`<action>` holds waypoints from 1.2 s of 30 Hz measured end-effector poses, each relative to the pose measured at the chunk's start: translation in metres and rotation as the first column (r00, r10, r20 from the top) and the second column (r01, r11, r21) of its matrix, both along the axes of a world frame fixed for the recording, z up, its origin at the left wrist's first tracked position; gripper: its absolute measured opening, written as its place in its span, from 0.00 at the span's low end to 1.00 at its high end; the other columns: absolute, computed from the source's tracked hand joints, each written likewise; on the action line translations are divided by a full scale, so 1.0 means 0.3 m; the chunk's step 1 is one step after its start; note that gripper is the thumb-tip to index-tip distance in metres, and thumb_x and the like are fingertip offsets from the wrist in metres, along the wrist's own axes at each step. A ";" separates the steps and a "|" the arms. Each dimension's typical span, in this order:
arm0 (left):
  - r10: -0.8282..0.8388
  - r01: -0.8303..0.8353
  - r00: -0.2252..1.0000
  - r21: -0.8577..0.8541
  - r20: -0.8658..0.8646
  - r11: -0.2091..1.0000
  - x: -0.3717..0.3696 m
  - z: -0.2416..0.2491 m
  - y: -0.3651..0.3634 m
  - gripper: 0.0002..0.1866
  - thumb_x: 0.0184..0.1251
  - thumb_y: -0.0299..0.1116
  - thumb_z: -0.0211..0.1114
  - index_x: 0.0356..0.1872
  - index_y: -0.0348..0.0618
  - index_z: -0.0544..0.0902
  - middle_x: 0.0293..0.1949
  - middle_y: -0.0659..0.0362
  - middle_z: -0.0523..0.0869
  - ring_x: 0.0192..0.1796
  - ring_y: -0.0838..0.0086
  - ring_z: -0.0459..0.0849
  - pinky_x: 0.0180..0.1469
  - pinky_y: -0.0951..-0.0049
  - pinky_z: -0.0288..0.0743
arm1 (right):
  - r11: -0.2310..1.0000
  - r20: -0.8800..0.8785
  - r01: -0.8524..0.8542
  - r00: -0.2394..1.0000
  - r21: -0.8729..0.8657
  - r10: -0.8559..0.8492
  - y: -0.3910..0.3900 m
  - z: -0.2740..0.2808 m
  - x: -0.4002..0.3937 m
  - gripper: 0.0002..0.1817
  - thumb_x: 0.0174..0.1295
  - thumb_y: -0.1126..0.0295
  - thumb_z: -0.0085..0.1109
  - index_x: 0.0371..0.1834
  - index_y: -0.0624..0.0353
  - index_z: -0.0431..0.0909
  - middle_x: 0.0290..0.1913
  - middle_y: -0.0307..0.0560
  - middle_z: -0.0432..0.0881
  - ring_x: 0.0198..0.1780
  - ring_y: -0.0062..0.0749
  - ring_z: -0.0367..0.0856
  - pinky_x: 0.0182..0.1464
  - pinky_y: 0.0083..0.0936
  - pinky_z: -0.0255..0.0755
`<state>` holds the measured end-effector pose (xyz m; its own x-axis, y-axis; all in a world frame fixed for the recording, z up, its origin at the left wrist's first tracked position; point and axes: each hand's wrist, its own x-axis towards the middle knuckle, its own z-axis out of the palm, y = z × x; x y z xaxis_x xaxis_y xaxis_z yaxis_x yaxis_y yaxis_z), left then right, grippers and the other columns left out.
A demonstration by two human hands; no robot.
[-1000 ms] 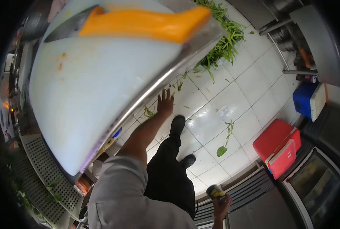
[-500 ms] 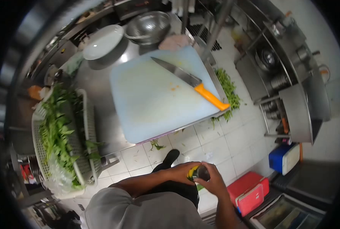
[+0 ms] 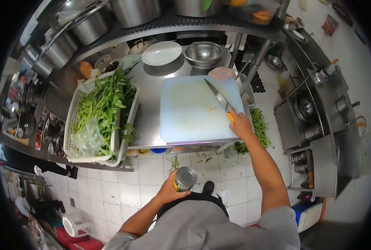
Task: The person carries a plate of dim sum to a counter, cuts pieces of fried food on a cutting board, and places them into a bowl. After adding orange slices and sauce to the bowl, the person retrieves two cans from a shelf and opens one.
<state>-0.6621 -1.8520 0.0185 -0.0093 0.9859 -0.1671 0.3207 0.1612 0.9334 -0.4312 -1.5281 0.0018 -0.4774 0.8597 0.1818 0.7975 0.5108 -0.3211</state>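
Since half a second ago the right hand [image 3: 239, 123] has left the can and is now reaching out to the orange handle of the long steel knife [image 3: 219, 101], its fingers closing over the handle at the near right corner of the pale blue rectangular plastic cutting board [image 3: 189, 112]. The blade is lying flat on the board, pointing away from the person. The left hand [image 3: 169, 191] is staying low in front of the body, its fingers wrapping around the round metal can with a yellow label [image 3: 184, 178], holding it upright above the white tiled floor [image 3: 123, 187]. The board is resting on the stainless steel table [image 3: 150, 89]. Just beside it, to the left, a white plastic basket [image 3: 75, 112] is holding leafy green vegetables [image 3: 106, 102]. Behind the board a white round plate [image 3: 161, 53] and a steel colander bowl [image 3: 203, 53] are sitting side by side. Green trimmings [image 3: 258, 125] are lying on the floor by the table's right end.
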 end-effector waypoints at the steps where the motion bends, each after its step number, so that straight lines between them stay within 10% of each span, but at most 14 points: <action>1: 0.106 -0.106 0.994 0.008 0.005 0.994 0.007 -0.025 -0.041 0.52 0.38 0.40 0.81 0.65 0.37 0.58 0.57 0.48 0.73 0.62 0.61 0.72 0.63 0.66 0.65 | 1.000 0.001 -0.011 1.000 0.006 0.011 -0.018 0.017 -0.004 0.30 0.52 0.73 0.57 0.63 0.47 0.68 0.40 0.53 0.72 0.45 0.51 0.76 0.44 0.42 0.73; 6: 0.397 -0.395 0.911 -0.036 0.110 0.918 0.003 -0.022 -0.146 0.50 0.39 0.34 0.80 0.64 0.38 0.58 0.55 0.52 0.74 0.59 0.66 0.73 0.62 0.67 0.66 | 0.966 -0.356 -0.223 0.920 -0.134 0.163 -0.365 -0.035 -0.094 0.25 0.62 0.68 0.53 0.64 0.38 0.68 0.37 0.50 0.70 0.34 0.49 0.76 0.36 0.43 0.74; 12: 0.388 -0.393 0.918 0.061 0.079 0.918 -0.089 0.033 -0.117 0.45 0.39 0.33 0.79 0.60 0.41 0.60 0.52 0.52 0.76 0.55 0.68 0.76 0.58 0.68 0.69 | 0.955 -0.231 -0.079 0.973 -0.287 0.011 -0.490 -0.070 -0.150 0.27 0.62 0.66 0.57 0.66 0.40 0.66 0.41 0.56 0.72 0.38 0.54 0.77 0.41 0.43 0.74; 16: 0.375 -0.374 0.927 0.136 0.021 0.917 -0.127 0.052 -0.097 0.46 0.39 0.32 0.79 0.61 0.40 0.59 0.53 0.51 0.76 0.55 0.67 0.76 0.58 0.67 0.69 | 0.851 -0.242 0.366 0.848 -0.376 -0.472 -0.452 -0.016 0.030 0.26 0.64 0.65 0.54 0.67 0.46 0.65 0.47 0.60 0.73 0.43 0.57 0.76 0.46 0.45 0.72; 25: 0.307 -0.300 0.952 0.199 -0.008 0.933 -0.149 0.054 -0.020 0.48 0.39 0.33 0.79 0.63 0.39 0.59 0.55 0.50 0.76 0.57 0.64 0.77 0.59 0.66 0.69 | 0.964 -0.177 0.121 0.970 -0.237 -0.165 -0.490 -0.031 -0.135 0.23 0.65 0.61 0.51 0.64 0.44 0.66 0.45 0.58 0.72 0.40 0.58 0.79 0.42 0.49 0.75; 30: 0.264 -0.247 0.963 0.214 -0.056 0.945 -0.154 0.076 0.012 0.48 0.39 0.33 0.79 0.63 0.40 0.59 0.54 0.50 0.77 0.57 0.63 0.77 0.58 0.65 0.70 | 0.898 -0.018 0.324 0.939 -0.299 -0.345 -0.348 0.034 -0.121 0.23 0.67 0.61 0.47 0.65 0.46 0.63 0.47 0.63 0.71 0.41 0.61 0.79 0.44 0.50 0.75; 33: 0.285 -0.260 0.956 0.244 -0.075 0.934 -0.159 0.075 0.021 0.48 0.39 0.33 0.79 0.63 0.40 0.59 0.54 0.50 0.77 0.57 0.63 0.77 0.58 0.65 0.70 | 0.823 -0.228 0.485 0.800 -0.296 -0.554 -0.343 -0.029 -0.017 0.24 0.67 0.62 0.46 0.67 0.49 0.60 0.53 0.63 0.70 0.48 0.60 0.76 0.51 0.45 0.72; 36: 0.299 -0.289 0.954 0.232 -0.009 0.929 -0.165 0.038 0.052 0.47 0.39 0.32 0.79 0.63 0.40 0.59 0.53 0.51 0.77 0.56 0.64 0.77 0.58 0.65 0.70 | 0.888 -0.278 0.334 0.862 -0.316 -0.424 -0.492 0.003 0.023 0.25 0.66 0.64 0.49 0.67 0.51 0.61 0.55 0.61 0.70 0.49 0.57 0.76 0.50 0.44 0.72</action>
<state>-0.7115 -1.8364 0.0301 -0.3071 0.9493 0.0666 0.3321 0.0413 0.9423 -0.4241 -1.6758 0.0026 -0.0549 0.9982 0.0258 0.7358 0.0579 -0.6748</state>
